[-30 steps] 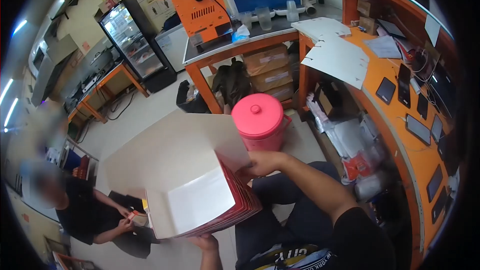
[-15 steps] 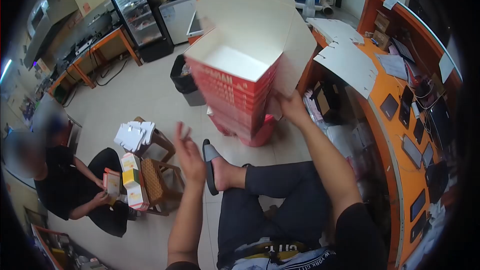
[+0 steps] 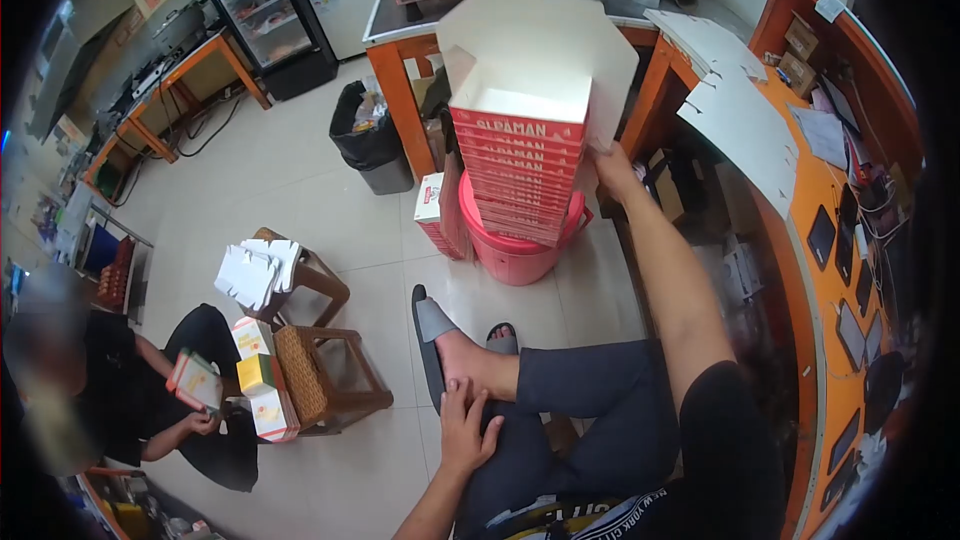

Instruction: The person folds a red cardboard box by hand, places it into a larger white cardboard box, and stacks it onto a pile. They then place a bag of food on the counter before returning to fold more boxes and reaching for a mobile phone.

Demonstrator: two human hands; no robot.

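Observation:
A tall stack of nested red-and-white cardboard boxes (image 3: 525, 170) stands on a pink bucket (image 3: 515, 265), with the white lids standing up at the back. My right hand (image 3: 614, 172) grips the stack at its right side, near the lid edges; its fingertips are partly hidden there. Down on my lower leg, by the ankle, lies my left hand (image 3: 468, 428), open with fingers spread and holding nothing. Another red-and-white box (image 3: 430, 210) is at the left of the bucket.
At left a seated person (image 3: 130, 370) holds a small carton (image 3: 195, 381). Beside them are wicker stools (image 3: 318, 380) bearing folded cartons and white pieces (image 3: 255, 272). A black-lined trash bin (image 3: 375, 150) stands behind. An orange counter (image 3: 785, 210) with phones and white cardboard sheets runs along my right.
The box stack, tilted and blurred before, now stands steadier on the bucket. My left hand has dropped from the air onto my leg. My right hand stays at the stack's side.

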